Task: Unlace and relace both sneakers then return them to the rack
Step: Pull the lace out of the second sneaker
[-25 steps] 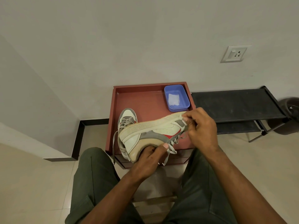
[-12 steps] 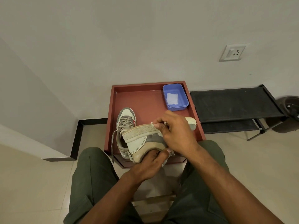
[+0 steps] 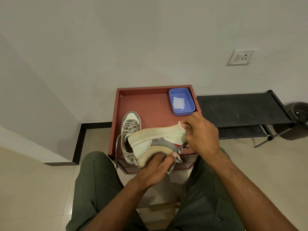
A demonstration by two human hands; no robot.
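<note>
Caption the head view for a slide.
Left hand props a sneaker sideways while right hand works its lace; second sneaker waits on the red tray.

Grey wall [image 3: 150,39], wall socket [image 3: 240,57], pale tiled floor [image 3: 25,189], black skirting [image 3: 80,144]

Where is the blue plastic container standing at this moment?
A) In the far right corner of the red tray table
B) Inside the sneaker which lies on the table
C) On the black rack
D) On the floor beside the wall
A: the blue container sits in the far right corner of the red tray table, left of the black rack.
</note>
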